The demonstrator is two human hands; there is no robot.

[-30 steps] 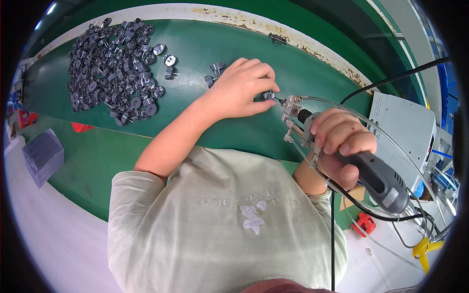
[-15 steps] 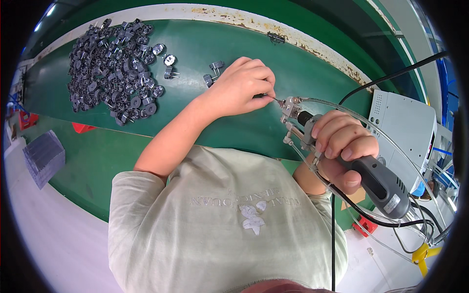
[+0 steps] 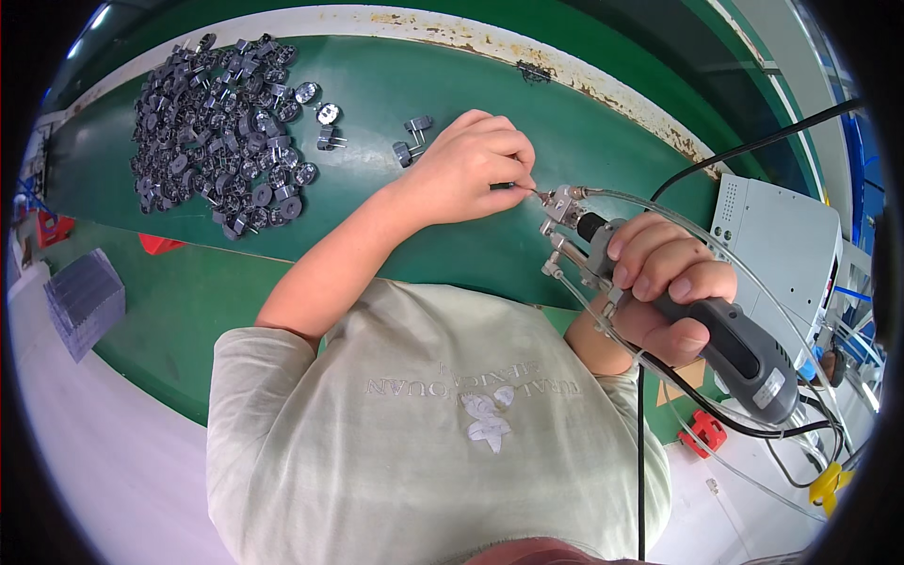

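Observation:
My left hand (image 3: 480, 171) is closed, its thumb and fingertips pinched around a small dark part that its fingers mostly hide. In my right hand (image 3: 670, 282) is a grey handheld power tool (image 3: 739, 353) with a metal head, clear tubes and a black cable. The tool's head points left, and its thin tip comes right up to my left fingertips. Whether tip and part touch, I cannot tell. Beside my left wrist lie two dark round parts with metal pins (image 3: 410, 141). Farther left, a few more lie near a big pile of such parts (image 3: 221, 141).
The green bench top (image 3: 367, 85) ends at a rusty white rail (image 3: 461, 36) at the back. A light grey box-shaped machine (image 3: 777, 250) stands to the right. A black cable (image 3: 753, 148) crosses there. Red things lie below the bench, and a wrapped grey stack (image 3: 85, 301) stands at lower left.
My right hand and the power tool have shifted slightly right and down, the tool's rear end most of all. My left hand has moved a touch to the right, still pinched.

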